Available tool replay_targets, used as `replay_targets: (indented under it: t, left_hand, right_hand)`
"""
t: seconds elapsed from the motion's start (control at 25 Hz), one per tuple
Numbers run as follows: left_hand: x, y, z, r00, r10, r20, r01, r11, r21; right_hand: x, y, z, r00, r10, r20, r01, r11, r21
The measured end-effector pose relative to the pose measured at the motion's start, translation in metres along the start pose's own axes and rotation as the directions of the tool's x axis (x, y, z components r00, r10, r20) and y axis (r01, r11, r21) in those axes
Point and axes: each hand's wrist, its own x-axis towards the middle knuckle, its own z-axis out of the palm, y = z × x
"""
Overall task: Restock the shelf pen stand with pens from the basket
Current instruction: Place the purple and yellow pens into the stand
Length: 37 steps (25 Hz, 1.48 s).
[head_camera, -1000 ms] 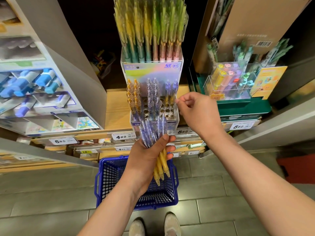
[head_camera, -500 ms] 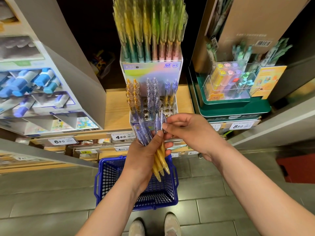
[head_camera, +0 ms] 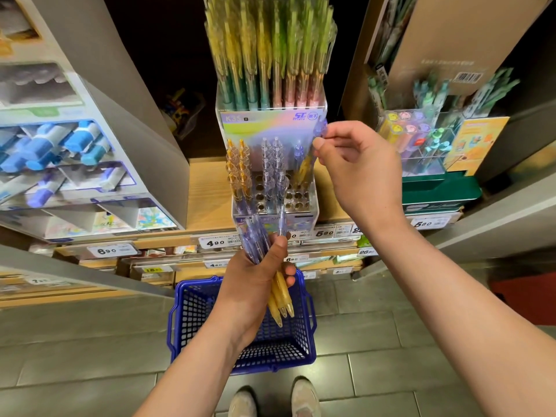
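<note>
Mid-restock: your R hand [head_camera: 358,170] pinches one pen [head_camera: 320,130] over the pen stand [head_camera: 273,203], right side. L hand [head_camera: 255,284] grips the spare bundle [head_camera: 255,239] just in front of it. Next: aim tip into an empty hole.

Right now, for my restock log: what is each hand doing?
Left hand: grips a bunch of pens above the basket.
Right hand: pinches a single pen over the pen stand.

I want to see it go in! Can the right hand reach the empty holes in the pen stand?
Probably yes. The right hand holds a pen close to the pen stand, and its empty holes look uncovered; the left hand and its bunch sit lower, in front.
</note>
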Motion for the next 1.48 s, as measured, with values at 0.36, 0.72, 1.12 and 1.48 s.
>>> replay_targets:
  t: [0.36,0.72,1.12,1.48]
  left_hand:
    - [0.001,0.001,-0.003,1.000,0.021,-0.012,-0.022,0.998,-0.058]
    - [0.003,0.002,-0.001,0.999,0.022,-0.029,-0.024,0.998,-0.053]
    - [0.004,0.005,0.003,0.999,0.035,-0.020,-0.036,0.999,-0.033]
    - [0.006,-0.001,0.007,0.999,-0.006,-0.052,0.004,0.999,-0.043]
  right_hand:
    - [-0.001,0.001,0.010,0.995,-0.098,0.007,0.098,0.988,-0.118]
    - [-0.005,0.024,0.015,0.990,-0.099,0.104,0.124,0.953,-0.277]
    - [-0.024,0.025,0.009,0.988,0.071,0.140,-0.025,0.953,-0.303]
    - [-0.064,0.016,-0.002,0.764,0.451,0.462,-0.559,0.820,0.125]
